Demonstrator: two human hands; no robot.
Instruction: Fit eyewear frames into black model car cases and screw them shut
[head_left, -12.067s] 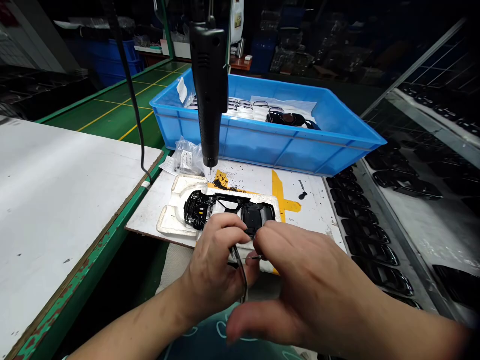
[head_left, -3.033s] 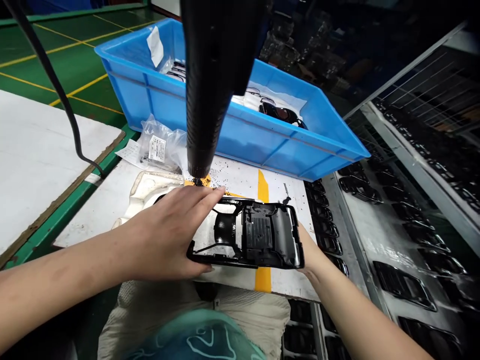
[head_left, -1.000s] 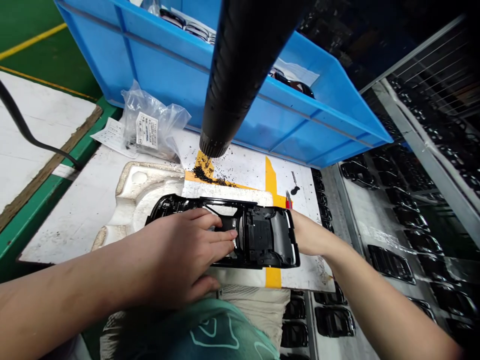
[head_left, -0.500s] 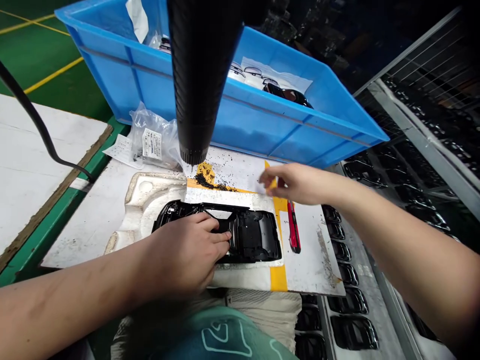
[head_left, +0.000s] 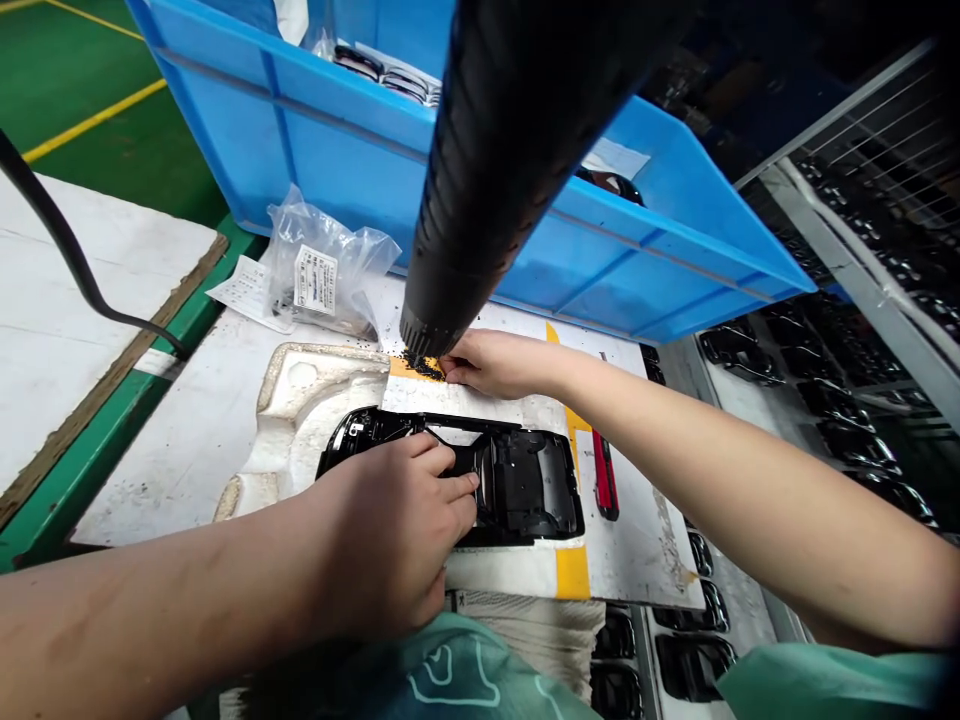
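A black plastic car chassis (head_left: 517, 480) lies in a white foam cradle (head_left: 300, 410) on the white board. My left hand (head_left: 390, 530) rests on the chassis's middle with its fingers curled over the frame, holding it down. My right hand (head_left: 491, 362) reaches across to the pile of small black screws (head_left: 421, 366) beside the yellow tape, its fingertips pinched at the pile's edge. What those fingertips hold is too small to see. A black electric screwdriver (head_left: 487, 180) hangs from above, its tip just over the screws.
A blue bin (head_left: 360, 170) with parts stands behind the board. A clear bag with a label (head_left: 319, 275) lies left of the screws. A red cutter (head_left: 604, 485) lies right of the chassis. Racks of black parts (head_left: 825, 400) run along the right. A black cable (head_left: 67, 260) crosses the left table.
My right hand has swung left from the yellow tape to the screw pile and closed into a pinch. My left hand stays on the chassis. The view has shifted closer under the screwdriver.
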